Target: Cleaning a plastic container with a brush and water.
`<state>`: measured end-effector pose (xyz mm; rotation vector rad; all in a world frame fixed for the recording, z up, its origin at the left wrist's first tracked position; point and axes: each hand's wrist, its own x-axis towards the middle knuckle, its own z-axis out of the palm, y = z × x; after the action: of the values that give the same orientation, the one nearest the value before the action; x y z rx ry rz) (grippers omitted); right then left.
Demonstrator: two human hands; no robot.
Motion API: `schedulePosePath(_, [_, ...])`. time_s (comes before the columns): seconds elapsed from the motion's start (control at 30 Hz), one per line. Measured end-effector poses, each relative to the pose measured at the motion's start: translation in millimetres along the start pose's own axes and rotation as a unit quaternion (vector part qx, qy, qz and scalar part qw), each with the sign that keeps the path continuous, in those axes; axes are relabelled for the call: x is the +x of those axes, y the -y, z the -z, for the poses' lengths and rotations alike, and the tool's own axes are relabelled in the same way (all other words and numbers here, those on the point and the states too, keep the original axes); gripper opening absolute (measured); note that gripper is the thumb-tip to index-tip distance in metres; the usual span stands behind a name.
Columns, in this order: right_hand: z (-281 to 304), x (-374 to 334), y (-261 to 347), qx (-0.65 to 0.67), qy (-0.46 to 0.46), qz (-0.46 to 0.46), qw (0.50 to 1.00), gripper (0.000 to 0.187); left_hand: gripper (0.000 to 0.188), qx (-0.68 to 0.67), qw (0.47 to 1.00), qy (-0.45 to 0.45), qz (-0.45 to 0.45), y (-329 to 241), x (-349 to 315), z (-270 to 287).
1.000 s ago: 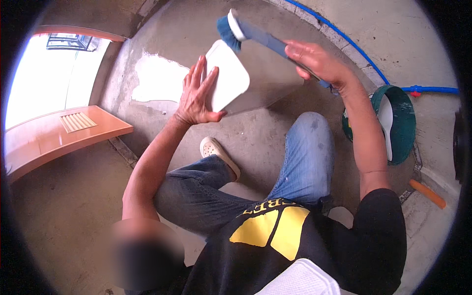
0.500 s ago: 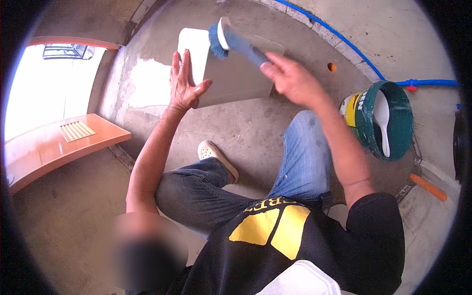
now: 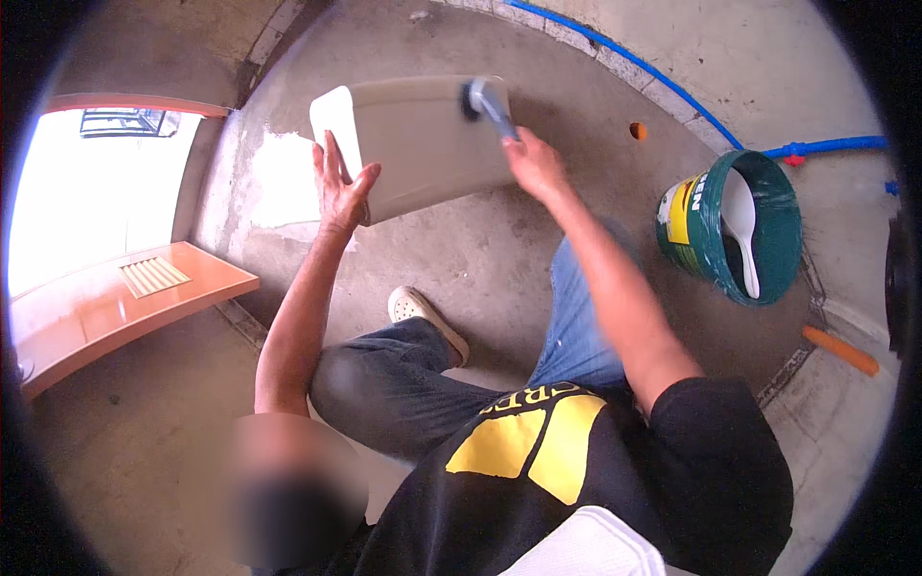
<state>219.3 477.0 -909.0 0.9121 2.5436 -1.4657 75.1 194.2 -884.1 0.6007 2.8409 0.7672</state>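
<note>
A smooth whitish box-shaped piece with rounded corners (image 3: 413,144) lies on the concrete floor ahead of me. Its bright left end meets my left hand (image 3: 343,190), whose stretched fingers lie against that end with the thumb apart at the near side. My right hand (image 3: 536,165) is wrapped round the handle of a scrub brush (image 3: 495,108). The brush has a grey handle, a pale head and dark blue bristles, which are at the right part of the piece's broad face. Motion blurs the brush a little.
A green bucket (image 3: 713,235) holding a large white ladle-like scoop (image 3: 740,230) stands to the right. Behind runs a blue hose or pipe (image 3: 634,53). An orange pipe end (image 3: 638,132) shows in the floor; an orange bar (image 3: 840,350) lies right. An orange-brown door with a vent (image 3: 206,267) is left.
The box-shaped piece has swung left and nearer, with my left hand moving along with it. The brush has come down from above the piece's left part to its right part.
</note>
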Motion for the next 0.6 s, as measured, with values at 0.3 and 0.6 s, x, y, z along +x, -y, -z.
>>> schedulePosePath(0.3, [-26, -9, 69, -0.029, 0.081, 0.113, 0.99, 0.037, 0.087, -0.068, 0.996, -0.037, 0.037, 31, -27, 34])
schedulePosePath(0.6, [-53, 7, 69, -0.044, 0.059, 0.116, 0.991, 0.039, 0.101, -0.159, 0.975, -0.058, 0.148, 53, -17, 34])
